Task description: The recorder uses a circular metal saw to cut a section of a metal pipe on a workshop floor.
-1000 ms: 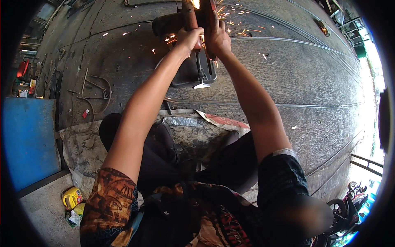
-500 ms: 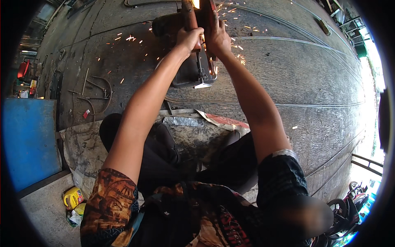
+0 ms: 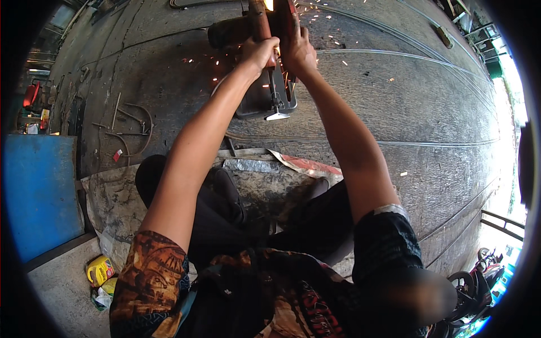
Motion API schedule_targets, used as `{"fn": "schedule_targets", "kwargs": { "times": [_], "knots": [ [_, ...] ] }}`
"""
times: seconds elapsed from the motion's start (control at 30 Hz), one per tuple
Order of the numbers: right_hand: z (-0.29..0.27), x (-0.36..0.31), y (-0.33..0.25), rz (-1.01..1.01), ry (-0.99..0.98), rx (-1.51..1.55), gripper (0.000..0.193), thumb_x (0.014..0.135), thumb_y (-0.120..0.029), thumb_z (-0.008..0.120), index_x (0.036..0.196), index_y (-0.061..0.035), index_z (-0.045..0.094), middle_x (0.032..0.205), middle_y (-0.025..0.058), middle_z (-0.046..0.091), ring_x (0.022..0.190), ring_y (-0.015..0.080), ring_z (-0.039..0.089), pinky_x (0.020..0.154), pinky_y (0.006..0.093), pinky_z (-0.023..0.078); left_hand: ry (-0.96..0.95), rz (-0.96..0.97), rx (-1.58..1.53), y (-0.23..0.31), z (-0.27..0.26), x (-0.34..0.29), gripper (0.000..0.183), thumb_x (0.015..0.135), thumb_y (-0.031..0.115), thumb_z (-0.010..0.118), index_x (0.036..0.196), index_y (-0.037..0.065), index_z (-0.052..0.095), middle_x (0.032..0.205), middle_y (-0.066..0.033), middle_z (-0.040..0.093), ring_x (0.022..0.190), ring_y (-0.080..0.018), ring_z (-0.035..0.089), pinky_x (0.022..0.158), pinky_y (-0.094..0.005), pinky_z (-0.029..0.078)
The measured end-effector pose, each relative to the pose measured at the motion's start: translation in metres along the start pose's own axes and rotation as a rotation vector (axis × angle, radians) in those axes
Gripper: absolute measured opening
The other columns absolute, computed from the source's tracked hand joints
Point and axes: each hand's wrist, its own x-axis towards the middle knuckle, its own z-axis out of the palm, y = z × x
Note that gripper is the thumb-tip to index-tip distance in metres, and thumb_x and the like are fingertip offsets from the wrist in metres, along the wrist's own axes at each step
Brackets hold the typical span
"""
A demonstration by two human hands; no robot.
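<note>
At the top centre stands a cut-off saw (image 3: 228,32) with a dark motor body, throwing orange sparks. My left hand (image 3: 260,53) is closed around its reddish handle (image 3: 259,22). Beside it, my right hand (image 3: 300,54) grips the edge of the red blade guard (image 3: 292,19), fingers pointing away from me. Below the hands shows the saw's dark base (image 3: 253,104), with a clamp screw (image 3: 274,90) ending in a pale crank handle (image 3: 277,117). A bright glow lies between handle and guard. The disc and whatever it touches are hidden.
Long thin metal rods (image 3: 394,53) run across the dark floor to the right. Bent metal rods (image 3: 132,127) lie at left, near a blue panel (image 3: 42,191). A yellow container (image 3: 100,271) stands lower left; a motorcycle (image 3: 470,287) is lower right. A worn sheet (image 3: 121,194) lies under my feet.
The sparks are fewer and spread less widely, both left of the saw and below the guard. Both hands keep almost the same place on the saw.
</note>
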Motion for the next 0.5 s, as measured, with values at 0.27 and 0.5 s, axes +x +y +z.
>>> {"fn": "schedule_targets", "kwargs": {
  "times": [0.27,0.5],
  "knots": [
    [0.000,0.001,0.000,0.000,-0.033,-0.006,0.076,0.089,-0.030,0.054,0.151,-0.0186,0.012,0.128,0.0269,0.045,0.095,0.0496,0.060,0.078,0.0554,0.051,0.002,0.007,0.002,-0.004,-0.003,0.004,0.010,0.074,0.008,0.062,0.079,0.001,0.058,0.068,-0.0070,0.060,0.056,-0.0144,0.059,0.053,-0.0278,0.049],
    [0.002,0.001,0.005,-0.016,-0.013,-0.001,0.076,0.089,-0.030,0.054,0.151,-0.0181,0.012,0.129,0.0274,0.045,0.096,0.0498,0.060,0.079,0.0545,0.052,0.004,0.027,0.010,-0.008,0.000,0.006,0.010,0.073,0.008,0.062,0.079,0.001,0.058,0.067,-0.0072,0.060,0.056,-0.0145,0.058,0.053,-0.0281,0.049]
  ]
}}
